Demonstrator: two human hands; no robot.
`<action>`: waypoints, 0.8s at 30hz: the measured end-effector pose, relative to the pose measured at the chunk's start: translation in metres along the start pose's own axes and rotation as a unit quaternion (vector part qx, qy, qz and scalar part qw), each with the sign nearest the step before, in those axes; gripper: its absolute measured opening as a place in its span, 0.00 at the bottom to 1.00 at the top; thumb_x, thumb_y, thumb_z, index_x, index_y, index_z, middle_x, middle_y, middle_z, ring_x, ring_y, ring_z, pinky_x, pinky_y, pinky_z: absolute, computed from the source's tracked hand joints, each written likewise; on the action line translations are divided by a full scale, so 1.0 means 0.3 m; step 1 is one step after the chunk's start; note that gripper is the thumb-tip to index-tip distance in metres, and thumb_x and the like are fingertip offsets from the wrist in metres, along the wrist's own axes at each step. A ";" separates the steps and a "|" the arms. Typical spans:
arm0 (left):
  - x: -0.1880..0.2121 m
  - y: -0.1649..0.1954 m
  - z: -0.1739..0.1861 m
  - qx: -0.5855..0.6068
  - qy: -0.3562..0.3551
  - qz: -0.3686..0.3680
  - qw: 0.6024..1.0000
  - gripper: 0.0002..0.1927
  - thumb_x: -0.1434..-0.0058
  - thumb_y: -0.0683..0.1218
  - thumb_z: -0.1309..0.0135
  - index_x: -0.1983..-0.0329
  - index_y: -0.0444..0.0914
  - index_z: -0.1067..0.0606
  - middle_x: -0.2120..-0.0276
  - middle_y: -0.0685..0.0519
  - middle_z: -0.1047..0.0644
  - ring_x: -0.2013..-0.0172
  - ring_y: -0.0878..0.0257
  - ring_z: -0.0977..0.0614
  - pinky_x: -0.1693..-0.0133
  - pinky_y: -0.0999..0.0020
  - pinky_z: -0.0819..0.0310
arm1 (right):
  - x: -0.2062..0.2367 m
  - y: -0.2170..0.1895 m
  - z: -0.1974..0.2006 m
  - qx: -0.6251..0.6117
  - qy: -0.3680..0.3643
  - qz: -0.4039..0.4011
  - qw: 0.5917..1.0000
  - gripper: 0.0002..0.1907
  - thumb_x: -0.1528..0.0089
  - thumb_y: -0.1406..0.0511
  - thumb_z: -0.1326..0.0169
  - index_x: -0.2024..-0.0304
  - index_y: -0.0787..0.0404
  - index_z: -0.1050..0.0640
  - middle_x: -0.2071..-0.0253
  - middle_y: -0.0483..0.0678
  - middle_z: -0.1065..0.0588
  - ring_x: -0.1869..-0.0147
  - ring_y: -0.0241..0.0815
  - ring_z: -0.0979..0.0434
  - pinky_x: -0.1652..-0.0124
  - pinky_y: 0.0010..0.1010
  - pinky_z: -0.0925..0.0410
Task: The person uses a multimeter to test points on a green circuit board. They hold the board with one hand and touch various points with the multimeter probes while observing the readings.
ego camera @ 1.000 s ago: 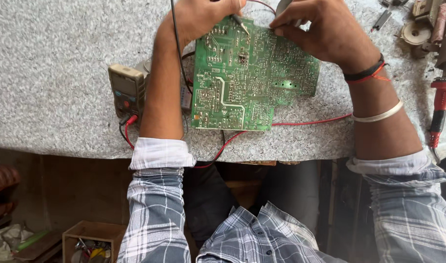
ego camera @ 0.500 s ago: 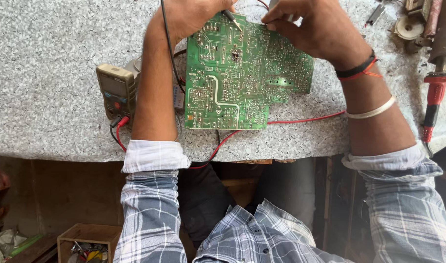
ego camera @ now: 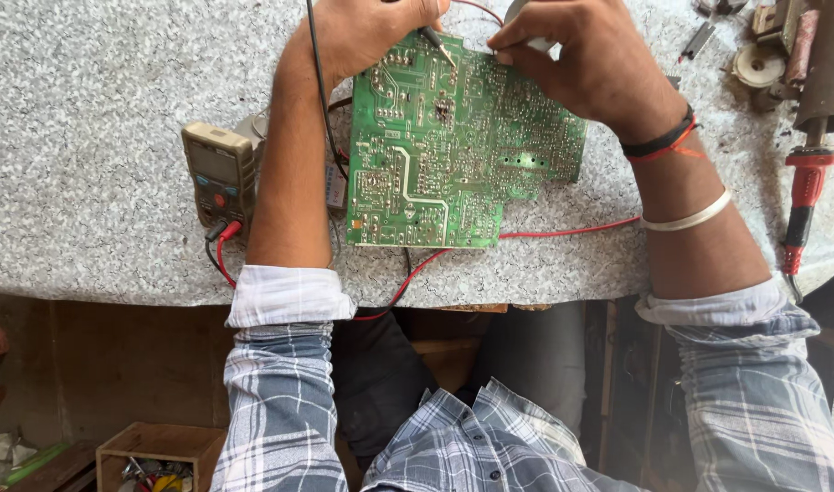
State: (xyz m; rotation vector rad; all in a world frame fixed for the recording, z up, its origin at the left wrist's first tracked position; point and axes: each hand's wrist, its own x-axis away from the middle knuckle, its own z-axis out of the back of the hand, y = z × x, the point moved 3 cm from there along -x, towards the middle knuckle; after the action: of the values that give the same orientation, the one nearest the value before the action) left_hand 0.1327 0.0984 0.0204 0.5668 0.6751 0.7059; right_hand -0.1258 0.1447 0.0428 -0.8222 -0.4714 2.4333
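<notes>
A green circuit board (ego camera: 444, 155) lies solder side up on the speckled grey counter (ego camera: 80, 137). My left hand (ego camera: 367, 32) grips a black test probe (ego camera: 432, 41) whose tip touches the board's far edge. My right hand (ego camera: 581, 64) is closed on a second probe at the board's upper right, its body mostly hidden by the fingers. A tan multimeter (ego camera: 221, 173) sits left of my left forearm, with a black lead (ego camera: 317, 82) and a red lead (ego camera: 563, 230) running from it.
A red-handled tool (ego camera: 804, 196) lies at the counter's right side, with small metal parts (ego camera: 759, 64) at the far right corner. Below the counter edge stand a wooden box of bits (ego camera: 157, 451) and dark cupboard space.
The view has shifted so the board, multimeter and hands sit slightly lower and left. Both hands stay at the board's far edge, the probes moved only a little.
</notes>
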 end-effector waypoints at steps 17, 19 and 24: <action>0.006 -0.012 -0.001 0.056 0.011 0.033 0.998 0.15 0.23 0.53 0.43 0.56 0.36 0.18 0.66 0.53 0.16 0.66 0.67 0.14 0.65 0.70 0.20 | 0.004 0.000 0.003 -0.009 -0.002 0.007 1.000 0.03 0.28 0.73 0.37 0.56 0.66 0.19 0.58 0.49 0.20 0.58 0.39 0.17 0.58 0.26 0.25; 0.004 -0.017 -0.002 0.059 0.012 0.022 0.998 0.15 0.22 0.53 0.42 0.55 0.36 0.18 0.66 0.53 0.16 0.65 0.66 0.14 0.64 0.70 0.19 | 0.005 0.001 0.006 -0.014 -0.004 -0.021 1.000 0.03 0.28 0.73 0.35 0.56 0.66 0.18 0.61 0.49 0.20 0.59 0.39 0.17 0.60 0.27 0.26; 0.000 -0.040 0.000 0.053 0.004 0.034 0.998 0.15 0.23 0.53 0.42 0.56 0.37 0.17 0.66 0.53 0.16 0.66 0.66 0.14 0.64 0.69 0.19 | 0.004 0.013 0.008 -0.020 -0.004 -0.028 0.999 0.02 0.28 0.73 0.38 0.53 0.65 0.19 0.59 0.48 0.20 0.58 0.37 0.17 0.58 0.26 0.25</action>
State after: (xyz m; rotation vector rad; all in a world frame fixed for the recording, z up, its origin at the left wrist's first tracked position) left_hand 0.1374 0.0909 0.0125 0.6870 0.7067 0.7404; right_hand -0.1295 0.1419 0.0421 -0.8052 -0.5399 2.3840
